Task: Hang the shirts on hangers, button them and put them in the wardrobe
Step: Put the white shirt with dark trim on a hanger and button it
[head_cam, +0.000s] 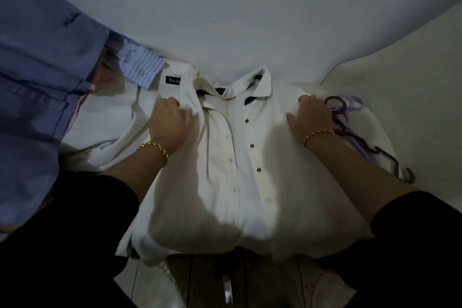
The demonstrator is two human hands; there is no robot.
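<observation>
A pale wall (250, 7) is seen across the top of the view, and a cream surface (405, 97) is seen below it at the right. A gold chain bracelet (155, 151) is worn on the left wrist and a gold bead bracelet (317, 135) on the right. 2 black sleeves (75, 245) are seen at the lower corners. At the bottom edge a dim brown object (262, 272) is shown, with a shiny metal strip (228, 290) on it, beside a pale tiled floor (142, 290)

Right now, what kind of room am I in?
Likely a bedroom or dressing area at home: a white shirt spread flat, purple hangers beside it, and a blue shirt hanging at the left.
</observation>
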